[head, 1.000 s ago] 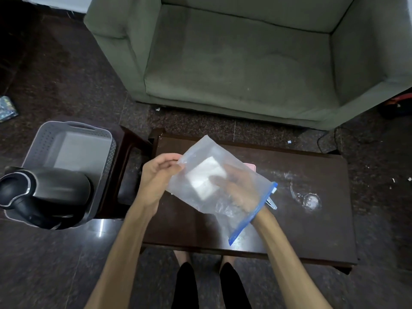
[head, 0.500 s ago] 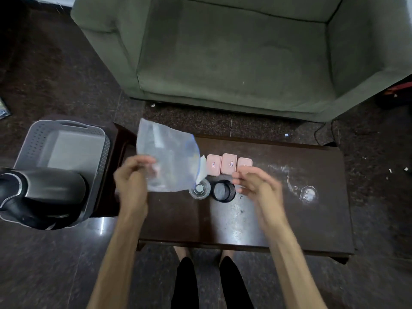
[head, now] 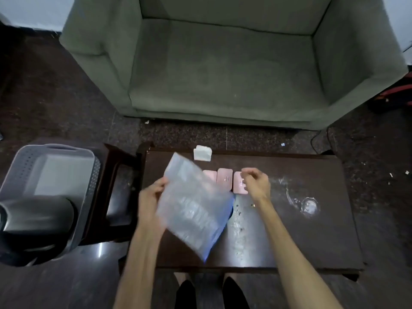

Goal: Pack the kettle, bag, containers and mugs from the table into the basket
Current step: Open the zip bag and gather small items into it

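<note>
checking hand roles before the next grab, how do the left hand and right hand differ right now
The left hand grips one edge of the clear plastic bag, holding it tilted above the table; the right hand holds nothing visible. The left hand is nearer the basket; the right hand hovers by the rightmost pink container, fingers curled loosely. Both are bare and over the table.

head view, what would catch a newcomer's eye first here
The clear plastic bag, blurred and held up over the dark table by the left hand. Behind it, pink containers sit in a row by the right hand. At far left, the kettle lies in the grey basket.
</note>
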`<state>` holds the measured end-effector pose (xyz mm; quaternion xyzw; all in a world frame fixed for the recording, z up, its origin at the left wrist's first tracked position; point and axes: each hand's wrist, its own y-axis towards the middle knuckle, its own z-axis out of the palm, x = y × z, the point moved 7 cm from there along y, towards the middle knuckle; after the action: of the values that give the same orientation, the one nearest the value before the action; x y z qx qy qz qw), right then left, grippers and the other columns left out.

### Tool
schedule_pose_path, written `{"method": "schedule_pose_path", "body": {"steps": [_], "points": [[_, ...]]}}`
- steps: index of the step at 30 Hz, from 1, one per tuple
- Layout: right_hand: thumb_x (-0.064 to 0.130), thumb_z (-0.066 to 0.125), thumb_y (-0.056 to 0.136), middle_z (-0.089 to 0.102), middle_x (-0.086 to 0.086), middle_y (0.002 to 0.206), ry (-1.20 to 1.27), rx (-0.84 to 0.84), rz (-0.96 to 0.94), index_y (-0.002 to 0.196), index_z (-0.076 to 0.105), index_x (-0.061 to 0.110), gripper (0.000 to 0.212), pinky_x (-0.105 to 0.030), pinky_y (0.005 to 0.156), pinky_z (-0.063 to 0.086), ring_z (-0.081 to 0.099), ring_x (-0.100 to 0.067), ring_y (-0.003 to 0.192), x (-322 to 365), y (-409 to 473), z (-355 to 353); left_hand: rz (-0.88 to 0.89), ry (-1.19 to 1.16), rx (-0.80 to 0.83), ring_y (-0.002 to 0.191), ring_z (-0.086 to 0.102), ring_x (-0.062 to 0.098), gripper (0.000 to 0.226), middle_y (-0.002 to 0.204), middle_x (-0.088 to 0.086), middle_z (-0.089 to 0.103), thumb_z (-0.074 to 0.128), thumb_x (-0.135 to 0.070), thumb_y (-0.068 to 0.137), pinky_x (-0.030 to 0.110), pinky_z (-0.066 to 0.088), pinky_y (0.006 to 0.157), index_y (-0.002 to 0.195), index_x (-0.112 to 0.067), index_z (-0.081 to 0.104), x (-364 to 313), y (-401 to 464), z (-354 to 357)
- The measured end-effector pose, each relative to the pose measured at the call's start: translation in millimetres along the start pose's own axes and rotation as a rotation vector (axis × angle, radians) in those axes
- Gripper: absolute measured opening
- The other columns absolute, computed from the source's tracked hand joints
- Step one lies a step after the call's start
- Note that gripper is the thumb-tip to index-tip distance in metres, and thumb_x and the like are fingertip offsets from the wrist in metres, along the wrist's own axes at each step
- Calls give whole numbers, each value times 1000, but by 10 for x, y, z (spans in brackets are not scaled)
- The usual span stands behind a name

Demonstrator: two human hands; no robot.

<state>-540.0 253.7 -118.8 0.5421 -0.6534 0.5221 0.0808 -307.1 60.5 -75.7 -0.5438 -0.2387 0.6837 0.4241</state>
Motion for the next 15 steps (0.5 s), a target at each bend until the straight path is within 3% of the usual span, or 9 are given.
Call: {"method": "schedule_pose_path", "body": {"steps": [2,4,8,11,13,15], "points": [[27,67,91,76,0,120,-146,1,-35,115,75,27,25,-31,101,49,68,-25,116,204,300,66,58,86,-73,66,59,24,40,67,6,63,42,0,87,29,46,67,63,-13,71,-101,35,-250],[31,68,90,76,2,120,-197,35,-63,118,74,30,29,-27,98,45,67,-23,117,341,557,170,80,155,-114,61,62,20,26,60,3,65,51,-7,88,27,50,63,71,-12,69,-130,48,-498],[34,70,84,77,5,115,-275,132,-145,118,74,33,34,-35,107,50,68,-20,114,445,785,494,25,148,-219,71,64,26,15,68,5,71,64,-11,79,37,51,77,73,-13,78,-142,109,-836],[31,70,86,76,3,121,-367,225,-181,122,73,31,36,-35,110,48,66,-20,119,445,911,733,1,92,-198,62,70,23,13,69,5,74,74,-16,61,34,56,65,72,-16,82,-198,136,-849],[24,67,87,79,2,111,-329,195,-185,113,77,30,28,-33,106,50,69,-20,112,469,1019,780,0,63,-185,60,73,21,30,76,6,77,79,-19,54,31,59,58,84,-15,84,-254,186,-883],[14,63,88,80,-2,97,-189,179,-156,97,81,26,24,-33,90,54,70,-21,93,482,964,775,1,-5,-170,63,74,20,33,79,6,78,78,-16,60,31,61,61,92,-15,84,-337,221,-895]]}}
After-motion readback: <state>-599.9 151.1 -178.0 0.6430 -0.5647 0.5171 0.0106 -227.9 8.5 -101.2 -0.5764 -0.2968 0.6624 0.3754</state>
